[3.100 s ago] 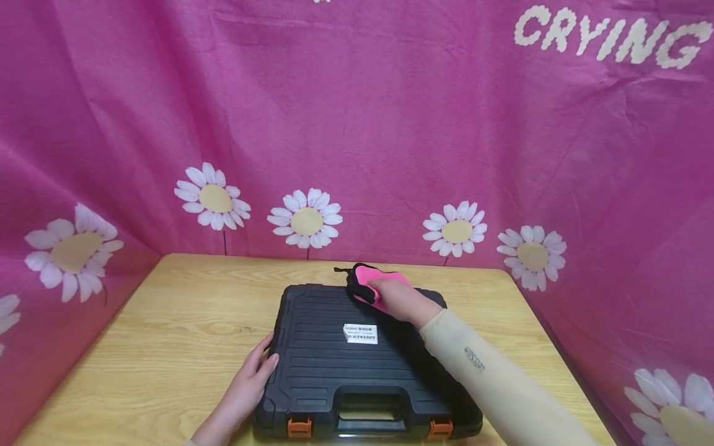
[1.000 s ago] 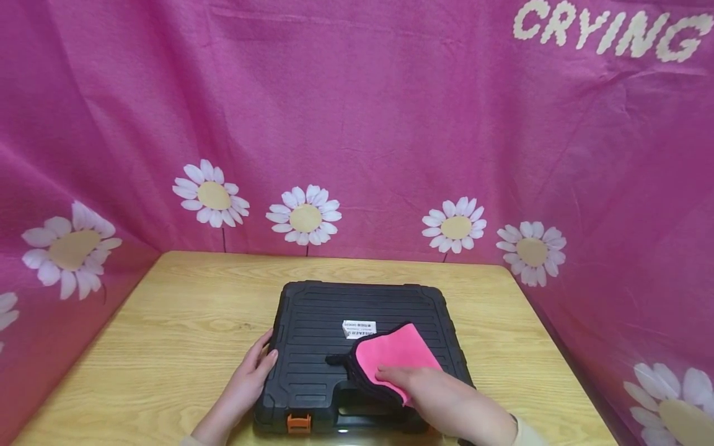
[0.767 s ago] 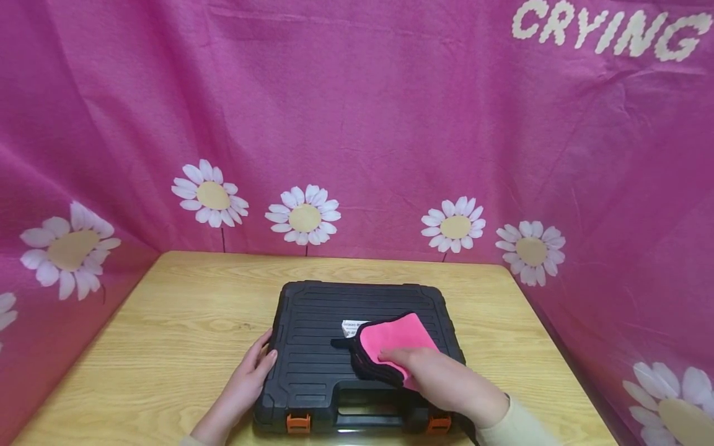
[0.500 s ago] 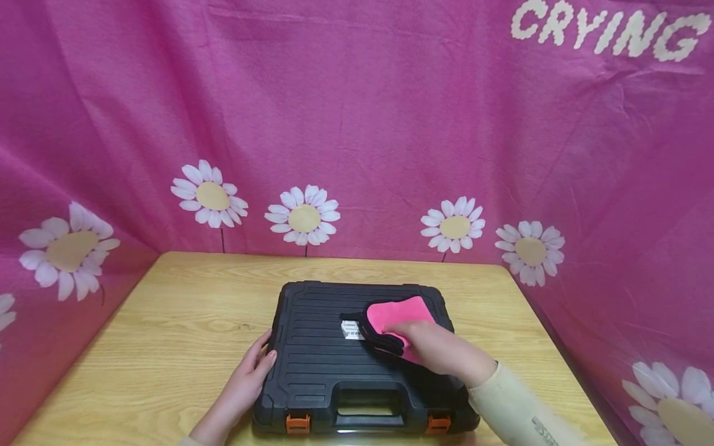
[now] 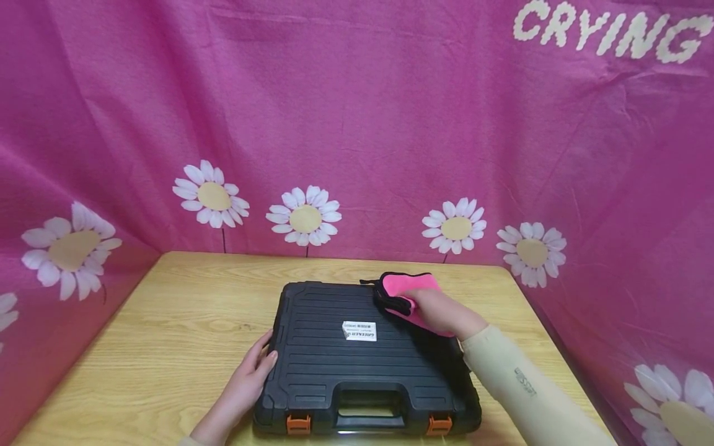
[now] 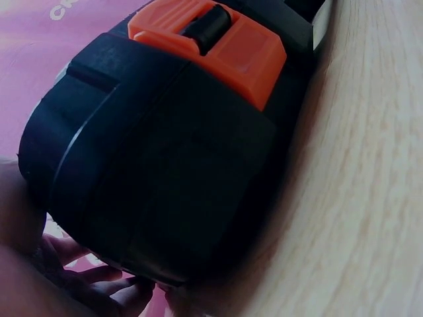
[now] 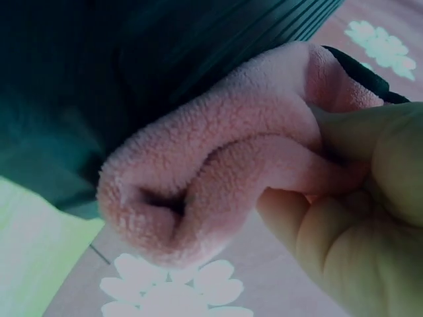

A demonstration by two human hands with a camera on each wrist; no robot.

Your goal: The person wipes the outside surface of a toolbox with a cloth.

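A black plastic carrying case (image 5: pixel 318 365) with orange latches lies flat on the table, its handle towards me. My left hand (image 5: pixel 251 375) rests against the case's left side, thumb at the top edge; in the left wrist view its fingers (image 6: pixel 119 290) lie along the case's wall. My right hand (image 5: pixel 437 310) grips a folded pink cloth (image 5: pixel 418 284) with black edging and a hanging loop, over the case's far right part. The right wrist view shows the cloth's fluffy fold (image 7: pixel 231 145) pinched between thumb and fingers. The cloth's underside is hidden in the head view.
A white label (image 5: pixel 359 331) sits on the case lid. Orange latches (image 5: pixel 299 424) flank the handle (image 5: pixel 370 421). The wooden table (image 5: pixel 184 328) extends around the case, and a pink curtain (image 5: pixel 368 124) with printed daisies hangs behind and at both sides.
Over the last second my right hand has carried the cloth from the handle area to the case's far right part, uncovering the label. My left hand and the case have stayed put.
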